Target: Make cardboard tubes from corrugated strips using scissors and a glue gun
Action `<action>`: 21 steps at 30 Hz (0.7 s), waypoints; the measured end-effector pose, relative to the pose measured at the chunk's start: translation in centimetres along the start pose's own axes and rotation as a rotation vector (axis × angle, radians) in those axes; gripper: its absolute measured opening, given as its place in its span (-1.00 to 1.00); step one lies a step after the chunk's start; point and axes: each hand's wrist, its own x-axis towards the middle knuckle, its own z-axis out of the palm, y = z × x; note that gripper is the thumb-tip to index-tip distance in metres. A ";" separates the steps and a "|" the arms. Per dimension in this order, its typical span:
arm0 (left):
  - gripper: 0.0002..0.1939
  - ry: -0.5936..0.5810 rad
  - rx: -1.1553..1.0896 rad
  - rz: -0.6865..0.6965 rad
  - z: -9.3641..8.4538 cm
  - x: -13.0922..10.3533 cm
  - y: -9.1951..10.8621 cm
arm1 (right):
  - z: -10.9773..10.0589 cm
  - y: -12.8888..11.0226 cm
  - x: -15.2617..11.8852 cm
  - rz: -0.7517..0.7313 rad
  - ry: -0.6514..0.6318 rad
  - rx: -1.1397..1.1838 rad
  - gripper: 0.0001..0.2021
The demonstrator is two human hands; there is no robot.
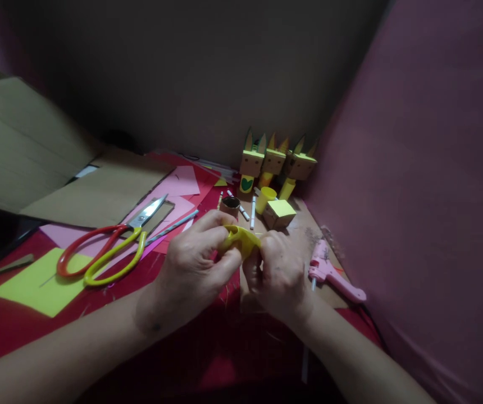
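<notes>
A bent piece of yellow paper (244, 238) is pinched between both hands, just above the table. My left hand (201, 255) grips its left end with thumb and fingers. On its right end my right hand (277, 275) is closed, fingers curled. Part of the paper is hidden by the fingers. Just beyond them stand a brown cardboard tube (229, 205), a yellow tube (266, 199) and a small cardboard box (279, 213) with a yellow top. White sticks (253, 213) lie between these.
Three box-headed cardboard figures (273, 161) with pointed ears stand at the back. At left, scissors (140, 224) rest on coloured paper, near a yellow-green sheet (51, 280) and large cardboard (98, 188). A pink glue gun (334, 275) lies at right, beside a pink wall (427, 168).
</notes>
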 end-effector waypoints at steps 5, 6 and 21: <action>-0.82 -0.004 -0.055 -0.042 -0.3 0.4 0.1 | -0.6 0.3 0.0 0.101 -0.052 0.142 -0.82; -0.81 -0.002 -0.067 -0.058 -0.4 0.5 0.1 | -0.6 0.4 0.1 0.101 -0.059 0.132 -0.84; -0.76 0.033 -0.127 -0.179 -0.5 0.8 0.0 | 0.4 0.2 -0.9 0.137 -0.010 -0.136 -0.92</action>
